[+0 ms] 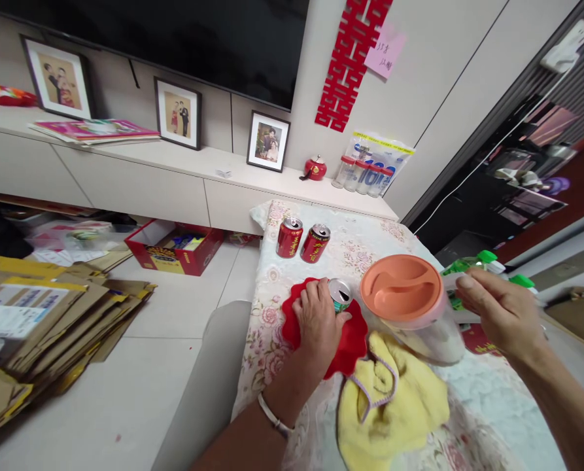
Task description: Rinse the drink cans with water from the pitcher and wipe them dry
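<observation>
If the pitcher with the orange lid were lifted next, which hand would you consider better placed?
Probably the right hand: it grips the handle of the pitcher, while the left hand is at the green can on the red dish.

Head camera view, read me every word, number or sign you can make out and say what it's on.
"囍", repeated: red wall hanging.
"35", probably, then unclear handwriting: pink note.
Too small, blurred or partly hidden to read surely:
Yellow characters: left red can and right red can.
Large blue print: plastic bag.
Label: green can.
Fine print: shipping label.
Gold-panel print: red box.
</observation>
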### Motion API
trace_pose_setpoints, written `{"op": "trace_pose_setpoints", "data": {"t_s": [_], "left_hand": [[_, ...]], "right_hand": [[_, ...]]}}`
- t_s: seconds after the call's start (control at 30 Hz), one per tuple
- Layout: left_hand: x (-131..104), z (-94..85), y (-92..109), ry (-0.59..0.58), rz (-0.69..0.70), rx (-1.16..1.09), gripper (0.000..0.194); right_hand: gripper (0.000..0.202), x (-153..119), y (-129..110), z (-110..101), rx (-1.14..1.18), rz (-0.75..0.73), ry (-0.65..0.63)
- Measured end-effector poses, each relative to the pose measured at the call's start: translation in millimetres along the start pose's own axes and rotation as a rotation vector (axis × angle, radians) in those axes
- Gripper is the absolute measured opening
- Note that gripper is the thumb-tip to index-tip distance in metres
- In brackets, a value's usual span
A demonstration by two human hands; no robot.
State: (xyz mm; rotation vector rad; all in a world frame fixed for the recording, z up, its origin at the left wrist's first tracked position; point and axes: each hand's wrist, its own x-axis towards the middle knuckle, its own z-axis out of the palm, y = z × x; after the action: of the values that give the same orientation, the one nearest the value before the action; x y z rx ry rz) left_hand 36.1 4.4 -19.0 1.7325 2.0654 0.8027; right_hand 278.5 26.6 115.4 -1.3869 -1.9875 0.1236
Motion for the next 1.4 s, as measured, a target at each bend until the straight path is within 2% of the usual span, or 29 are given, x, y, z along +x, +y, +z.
{"op": "trace_pose_setpoints", "data": {"t_s": [0.13,0.43,0.73,1.13,1.4], "left_hand": [[-0.7,-1.5,0.2,-0.014,-0.001,0.002,0.071],[-1.1,-1.9,0.2,-0.021,0.003,-0.002,0.074],[-1.3,0.3,-0.1,-0.013,0.003,-0.01,0.077],[-1.9,0.4,-0.7,-0.001,0.015,-0.007,0.073],[-1.6,3.1,-2.1,0.025,0.032,0.005,0.075]], "right_hand": [[0.059,2.7,-10.9,0.8,-0.088,-0.04,-0.026],[0.058,7.4,-5.7,3.0,-0.232,-0.154,-0.043],[0.059,12.3,-17.6,4.5,-0.285,-0.256,-0.04],[0.062,15.3,-21.5,6.6,-0.341,-0.248,-0.075],[0.062,18.8,-26.8,9.1,-0.337,-0.297,-0.08]]}}
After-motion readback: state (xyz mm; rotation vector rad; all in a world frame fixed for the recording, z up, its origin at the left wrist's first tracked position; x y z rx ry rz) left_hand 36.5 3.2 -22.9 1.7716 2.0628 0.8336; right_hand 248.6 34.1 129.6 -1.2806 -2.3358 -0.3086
